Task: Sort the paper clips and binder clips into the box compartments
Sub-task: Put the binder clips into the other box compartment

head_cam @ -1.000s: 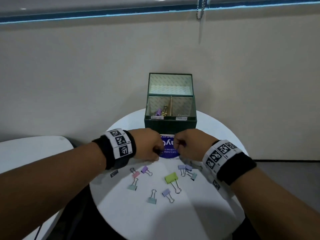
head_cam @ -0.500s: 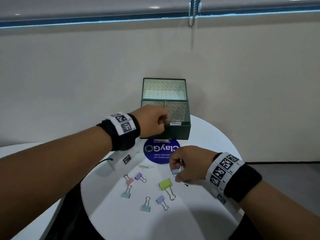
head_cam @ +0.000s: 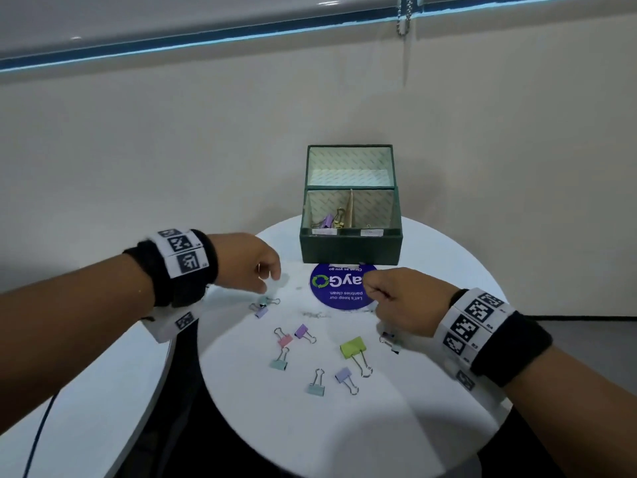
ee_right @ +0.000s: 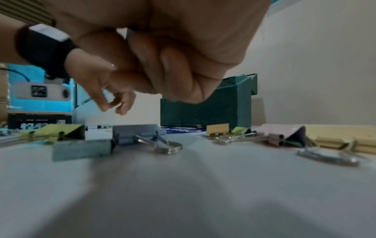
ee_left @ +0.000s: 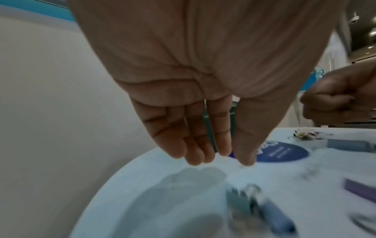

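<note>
Setting: an office break area or pantry is showing here.
Sticker (head_cam: 339, 288): a round blue label is lying on the white round tabletop (head_cam: 344, 426), reading "Let's keep our pantries clean."
Window blind: a bead chain (head_cam: 403, 15) is hanging before the plain beige wall (head_cam: 172, 150).
Stationery: pastel binder clips (head_cam: 351, 346) are lying scattered.

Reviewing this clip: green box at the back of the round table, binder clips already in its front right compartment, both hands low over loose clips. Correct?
Not quite. The head view shows the binder clips in the front left compartment of the green box. The rest holds: left hand and right hand are low over loose clips on the round table.
</note>
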The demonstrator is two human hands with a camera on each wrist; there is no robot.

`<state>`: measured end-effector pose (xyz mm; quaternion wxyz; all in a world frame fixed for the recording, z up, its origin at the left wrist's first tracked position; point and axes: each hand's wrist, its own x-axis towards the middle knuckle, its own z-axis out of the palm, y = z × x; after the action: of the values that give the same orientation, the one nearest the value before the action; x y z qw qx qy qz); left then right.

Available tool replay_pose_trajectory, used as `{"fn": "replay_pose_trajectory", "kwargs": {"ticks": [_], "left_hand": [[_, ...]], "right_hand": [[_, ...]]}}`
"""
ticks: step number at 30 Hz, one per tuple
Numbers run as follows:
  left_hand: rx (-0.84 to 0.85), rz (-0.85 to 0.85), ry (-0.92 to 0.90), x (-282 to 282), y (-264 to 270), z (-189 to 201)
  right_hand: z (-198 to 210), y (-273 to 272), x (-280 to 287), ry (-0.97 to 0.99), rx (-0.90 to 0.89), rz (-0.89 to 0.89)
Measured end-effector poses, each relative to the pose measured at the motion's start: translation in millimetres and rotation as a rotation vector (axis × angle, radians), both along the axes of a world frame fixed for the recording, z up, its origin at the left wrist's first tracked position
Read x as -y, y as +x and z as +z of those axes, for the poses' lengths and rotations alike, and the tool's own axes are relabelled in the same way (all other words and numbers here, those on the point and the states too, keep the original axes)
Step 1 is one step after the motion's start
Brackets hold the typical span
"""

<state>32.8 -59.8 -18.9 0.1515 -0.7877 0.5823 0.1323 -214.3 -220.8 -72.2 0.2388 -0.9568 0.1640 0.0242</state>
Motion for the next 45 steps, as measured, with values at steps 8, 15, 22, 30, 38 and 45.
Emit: {"fn": "replay_pose_trajectory", "kwargs": {"ticks": [8,15,22,30,38,45], "left_hand": [[0.003,0.135,-0.069,-37.5,-4.1,-33.4],[-0.011,0.095,-0.161,-38.5,-14.0,-41.5],[-0.096,0.095,-0.245,-42.5,-11.4,-41.7],[-0.078,0.061,-0.250,-41.7,-13.2,-50.0],[-0.027,0.118,-0.371,-39.2,-14.7,-49.6],[-0.214,0.234,-0.822,5.1,-4.9,-3.9]], "right_hand": [[2.6,-16.2,-10.4,-0.174,-0.113,-0.012],[0.4,-25.2,-9.6,-0.245,-0.224,-0.085],[4.7,-26.5,-6.2,-0.152,-0.145,-0.041],[51.0,51.4,30.7,-0.048,0.165,-0.159],[64.1,120.8,43.1,-0.160,0.142,-0.209],[38.3,56.0,37.5,-0.171,0.324,-0.163]]}}
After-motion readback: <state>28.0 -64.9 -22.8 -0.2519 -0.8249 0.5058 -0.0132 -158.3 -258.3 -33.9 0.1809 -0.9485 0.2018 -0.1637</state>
